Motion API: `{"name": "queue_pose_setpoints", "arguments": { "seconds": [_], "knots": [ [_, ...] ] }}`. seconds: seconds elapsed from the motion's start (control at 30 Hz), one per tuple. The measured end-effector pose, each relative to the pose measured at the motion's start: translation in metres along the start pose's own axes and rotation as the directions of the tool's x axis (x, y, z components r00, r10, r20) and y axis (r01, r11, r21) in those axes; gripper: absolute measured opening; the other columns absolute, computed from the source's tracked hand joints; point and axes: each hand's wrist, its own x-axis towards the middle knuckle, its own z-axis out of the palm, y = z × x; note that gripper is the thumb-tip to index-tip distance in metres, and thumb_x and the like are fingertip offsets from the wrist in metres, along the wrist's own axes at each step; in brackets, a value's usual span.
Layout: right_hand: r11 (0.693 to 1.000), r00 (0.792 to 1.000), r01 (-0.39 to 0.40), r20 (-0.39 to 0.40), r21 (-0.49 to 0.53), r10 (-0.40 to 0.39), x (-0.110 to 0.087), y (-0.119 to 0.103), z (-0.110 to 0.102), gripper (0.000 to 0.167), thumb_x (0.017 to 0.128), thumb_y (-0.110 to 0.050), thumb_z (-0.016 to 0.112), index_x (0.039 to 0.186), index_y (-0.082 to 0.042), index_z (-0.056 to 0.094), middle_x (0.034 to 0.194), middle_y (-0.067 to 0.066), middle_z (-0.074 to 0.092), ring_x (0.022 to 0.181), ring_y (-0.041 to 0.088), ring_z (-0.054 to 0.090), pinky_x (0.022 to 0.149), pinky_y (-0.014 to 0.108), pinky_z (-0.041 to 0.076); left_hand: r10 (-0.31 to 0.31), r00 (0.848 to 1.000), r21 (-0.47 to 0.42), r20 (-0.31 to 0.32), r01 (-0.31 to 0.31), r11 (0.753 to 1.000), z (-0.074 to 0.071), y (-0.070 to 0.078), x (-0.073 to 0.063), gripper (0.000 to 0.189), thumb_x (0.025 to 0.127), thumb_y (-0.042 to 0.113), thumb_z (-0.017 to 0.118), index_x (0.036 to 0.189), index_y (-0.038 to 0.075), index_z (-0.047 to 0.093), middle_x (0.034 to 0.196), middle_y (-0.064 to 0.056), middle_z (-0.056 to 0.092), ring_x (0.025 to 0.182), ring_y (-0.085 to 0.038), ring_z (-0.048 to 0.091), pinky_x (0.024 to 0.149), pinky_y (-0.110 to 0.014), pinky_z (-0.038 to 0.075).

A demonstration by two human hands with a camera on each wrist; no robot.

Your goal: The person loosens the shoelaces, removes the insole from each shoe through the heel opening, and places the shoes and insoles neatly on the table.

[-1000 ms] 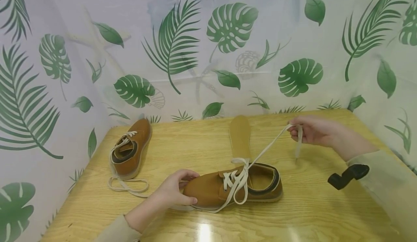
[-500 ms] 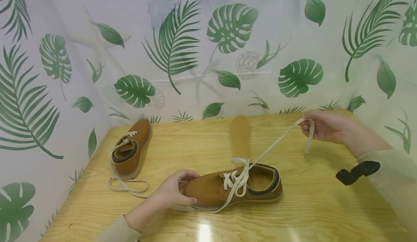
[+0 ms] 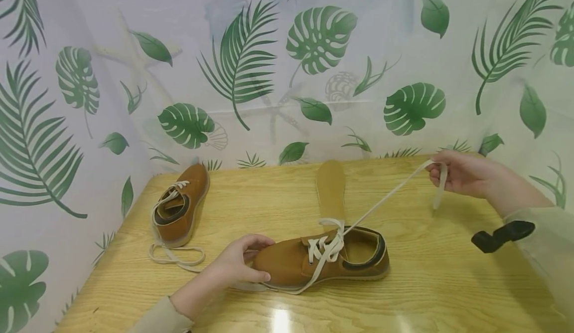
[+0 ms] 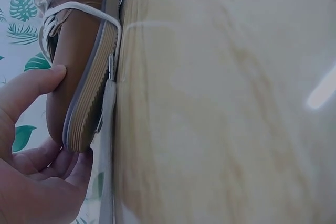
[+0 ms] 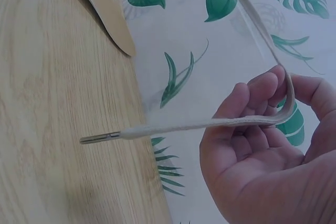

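- While the brown lace-up shoe (image 3: pixel 282 262) was gripped at its toe by the L hand (image 3: pixel 230 263), one end of its flat cream shoelace (image 5: pixel 205 123) was held out taut, up & to the right, by the R hand (image 3: pixel 464 173).
- Step in hand: judged to be a pull on that end against the lace knot (image 3: pixel 333 249), prob. to loosen it; exact knot type couldn't be told.
- Next move: a smooth pull in line w/ the lace was judged to be called for, toe pinned meanwhile so the shoe wouldn't be dragged or tipped; a snag at the knot was rated the main risk.
- L fingers: curled round the toe, thumb placed on the near side, fingers on the far side & tip.
- R fingers: closed in a pinch on the lace, short tail w/ metal aglet (image 5: pixel 100 138) left hanging.
- Position: shoe was set sole-down on the wood-grain table (image 3: pixel 251 198), approx. mid-width, nearer than the tan insole (image 3: pixel 331 183); contact btwn those two couldn't be told.
- Direction: toe was pointed to the person's left, heel to the right; long axis was laid approx. side to side, crosswise to the insole's.
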Motion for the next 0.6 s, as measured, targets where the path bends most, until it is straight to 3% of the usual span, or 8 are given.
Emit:
{"name": "queue_pose_setpoints", "arguments": {
  "seconds": [0.43, 0.6],
  "knots": [
    [1.0, 0.996, 0.006, -0.094, -0.015, -0.008, -0.01, -0.008, -0.015, 0.04, 0.114, -0.016, 0.039, 0.094, -0.01, 0.073, 0.088, 0.003, 0.074, 0.083, 0.014, 0.072, 0.08, 0.026, 0.065, 0.002, 1.0, 0.005, -0.003, -0.002, 1.0, 0.001, 0.0, 0.001, 0.069, 0.082, -0.006, 0.086, 0.144, 0.001, 0.057, 0.143, -0.019, 0.058, 0.138, -0.042, 0.057, 0.121, -0.053, 0.048],
    [1.0, 0.999, -0.006, -0.051, 0.01, 0.006, -0.013, -0.008, -0.023, 0.044, 0.115, -0.017, 0.038, 0.095, -0.008, 0.077, 0.09, 0.003, 0.076, 0.086, 0.014, 0.074, 0.083, 0.026, 0.065, 0.013, 1.0, 0.009, -0.001, -0.013, 1.0, 0.001, -0.002, 0.001, 0.069, 0.081, -0.007, 0.085, 0.143, 0.0, 0.057, 0.142, -0.02, 0.058, 0.137, -0.042, 0.057, 0.122, -0.054, 0.047]
  ]
}}
